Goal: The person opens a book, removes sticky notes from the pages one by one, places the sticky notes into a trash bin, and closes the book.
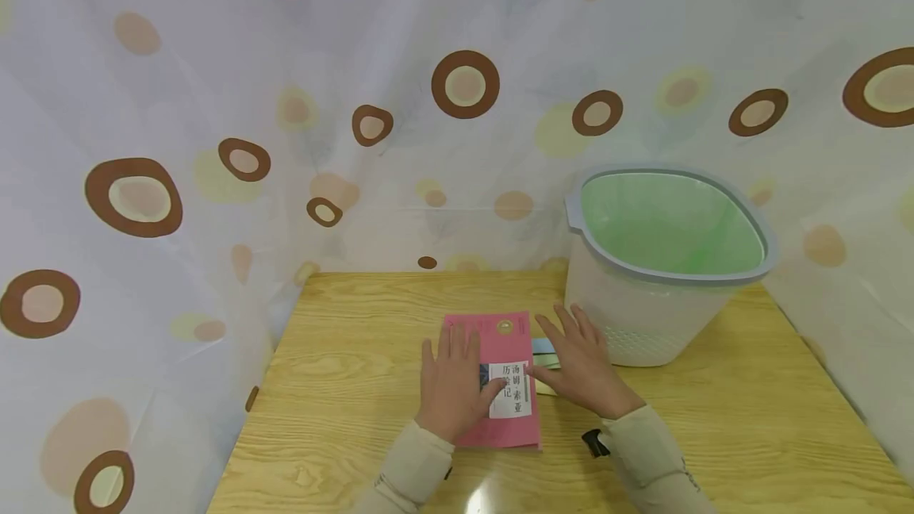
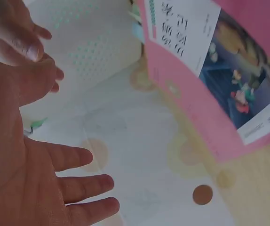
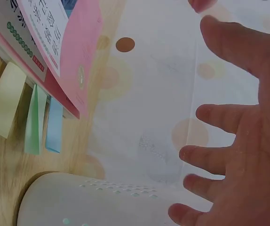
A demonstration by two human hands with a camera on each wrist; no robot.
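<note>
Cream sleeves point(image 1: 650, 446) lead to left hand point(image 1: 451, 385) and right hand point(image 1: 584, 362), each grip spread; towards 6 o'clock, a pink rectangular paperback point(image 1: 503, 347) on the wood-grain surface point(image 1: 350, 371), seemingly being positioned; next calls for pinching its edge; white plastic basket point(image 1: 635, 312) at its 2 o'clock

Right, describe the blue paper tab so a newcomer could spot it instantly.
Find the pale basket on the wooden table. Left of it lies a pink book. From the book's right edge sticks the blue tab, higher in the head view than the green tab and yellow tab, and the only blue one.
</note>
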